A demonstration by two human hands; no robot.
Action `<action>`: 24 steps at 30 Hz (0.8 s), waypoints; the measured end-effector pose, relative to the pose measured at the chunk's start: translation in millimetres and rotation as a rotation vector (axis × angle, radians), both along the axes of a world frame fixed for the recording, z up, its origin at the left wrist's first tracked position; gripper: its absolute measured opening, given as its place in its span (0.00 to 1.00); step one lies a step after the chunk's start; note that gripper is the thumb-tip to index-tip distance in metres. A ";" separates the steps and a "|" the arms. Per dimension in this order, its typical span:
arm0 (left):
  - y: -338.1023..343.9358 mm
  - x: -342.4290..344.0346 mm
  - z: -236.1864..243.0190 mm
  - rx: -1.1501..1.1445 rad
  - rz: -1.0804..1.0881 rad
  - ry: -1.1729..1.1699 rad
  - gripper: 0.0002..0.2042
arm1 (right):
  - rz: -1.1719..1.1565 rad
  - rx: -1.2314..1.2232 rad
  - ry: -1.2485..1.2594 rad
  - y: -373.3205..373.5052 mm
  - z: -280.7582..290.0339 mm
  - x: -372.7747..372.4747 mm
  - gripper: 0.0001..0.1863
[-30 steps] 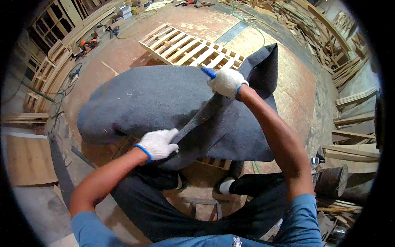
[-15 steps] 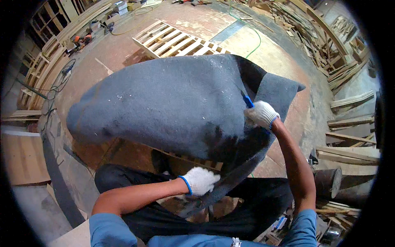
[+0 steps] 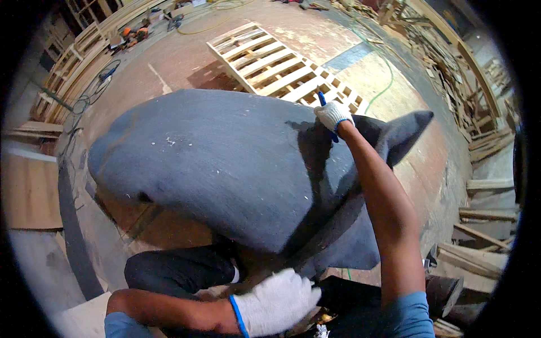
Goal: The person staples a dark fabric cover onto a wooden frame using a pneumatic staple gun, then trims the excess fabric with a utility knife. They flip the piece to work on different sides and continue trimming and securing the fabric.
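A large dark grey felt-like sheet (image 3: pixel 203 152) drapes over something low in front of me, with a turned-up flap at its right end. My right hand (image 3: pixel 333 116), in a white knitted glove, is closed round a blue utility knife (image 3: pixel 322 98) at the far right edge of the sheet. The knife's tip points away from me. In a matching glove, my left hand (image 3: pixel 276 304) hangs low over my lap, just below the near edge of the sheet. Its fingers are slightly blurred and reach rightward, with nothing visible in them.
A slatted wooden pallet (image 3: pixel 270 62) lies beyond the sheet. Scrap wood (image 3: pixel 445 73) is heaped at far right, with boards (image 3: pixel 479 259) nearer. A green hose (image 3: pixel 389 73) crosses the floor. Cables (image 3: pixel 84 107) and stacked timber stand at left.
My right hand has moved away from me and slightly left with the knife. The sheet has shifted and its right flap has folded differently. My left hand has come down closer to my body.
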State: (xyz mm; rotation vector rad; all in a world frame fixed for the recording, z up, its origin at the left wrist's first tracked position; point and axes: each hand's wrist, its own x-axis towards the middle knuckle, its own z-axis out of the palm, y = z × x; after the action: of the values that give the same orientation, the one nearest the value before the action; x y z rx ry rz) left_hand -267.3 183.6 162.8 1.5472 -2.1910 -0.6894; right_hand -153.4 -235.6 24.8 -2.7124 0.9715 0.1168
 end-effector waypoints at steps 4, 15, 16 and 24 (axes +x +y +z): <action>-5.6 -12.9 6.8 0.160 -0.026 0.050 0.12 | 0.281 -0.294 0.121 -63.0 -56.3 10.8 0.13; 10.1 -7.0 -7.4 -0.005 0.143 -0.054 0.10 | 0.008 0.306 -0.046 -57.0 -57.4 14.3 0.17; 10.9 -7.9 -8.5 -0.048 0.153 -0.058 0.10 | 0.027 0.263 -0.045 -65.9 -63.8 10.6 0.19; 15.5 22.5 20.9 0.227 0.013 0.073 0.09 | -0.056 -0.143 0.027 -146.5 -77.0 -53.5 0.30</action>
State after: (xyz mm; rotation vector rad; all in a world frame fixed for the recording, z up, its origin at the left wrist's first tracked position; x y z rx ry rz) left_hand -244.7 199.1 183.6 1.6137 -2.1075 -1.0033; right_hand -206.9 -382.1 -52.2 -2.8159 1.1019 0.0764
